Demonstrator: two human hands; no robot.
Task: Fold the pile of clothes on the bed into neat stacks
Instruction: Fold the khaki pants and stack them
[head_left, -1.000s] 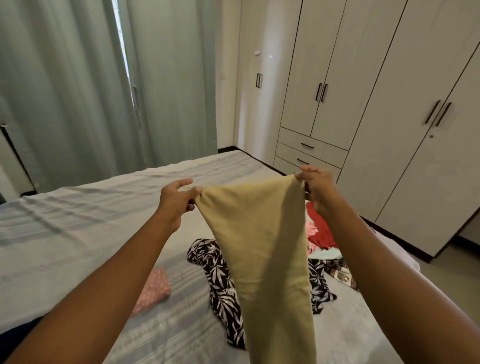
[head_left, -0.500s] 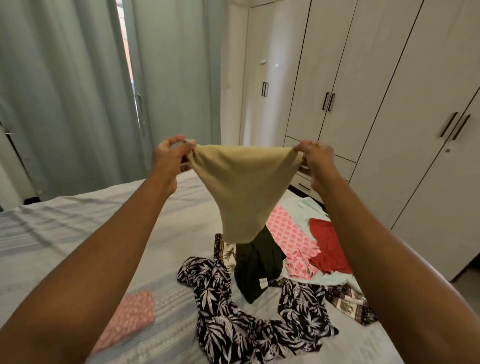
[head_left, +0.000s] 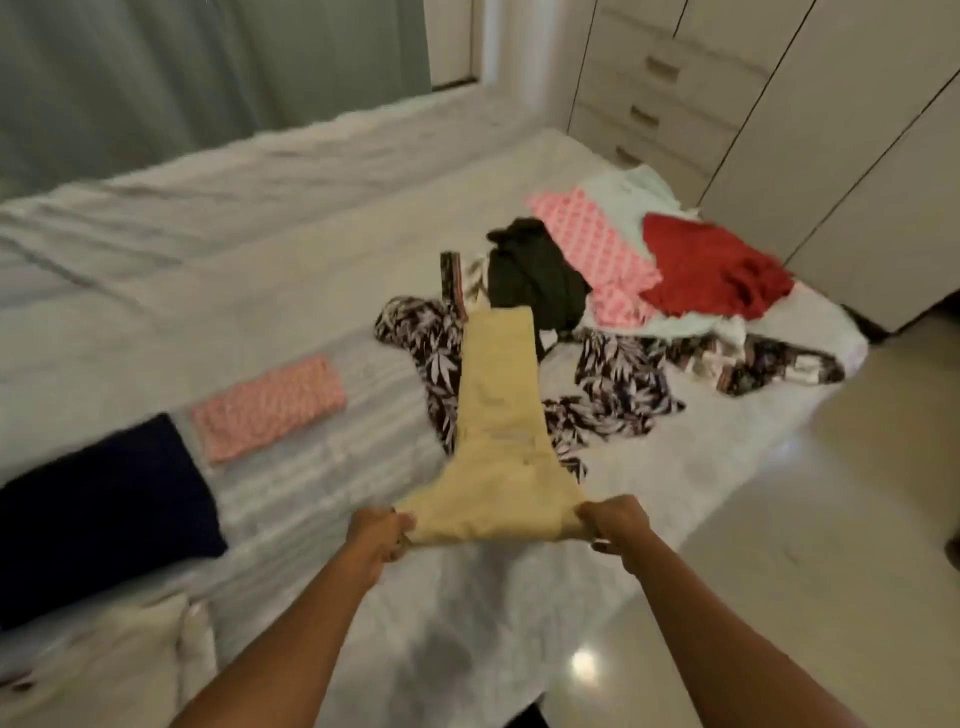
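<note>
One beige garment (head_left: 498, 415) stretches away across the bed (head_left: 260, 260), its two near corners pinched, one in the left hand (head_left: 376, 535) and one in the right hand (head_left: 615, 522). Half a second ago it hung in the air. Two folded pieces lie to the left: a pink folded cloth (head_left: 267, 408) and a navy folded cloth (head_left: 98, 514). The far end overlaps a leaf-print garment (head_left: 431, 353), with a black garment (head_left: 535, 275) and a red garment (head_left: 711, 265) heaped beyond.
</note>
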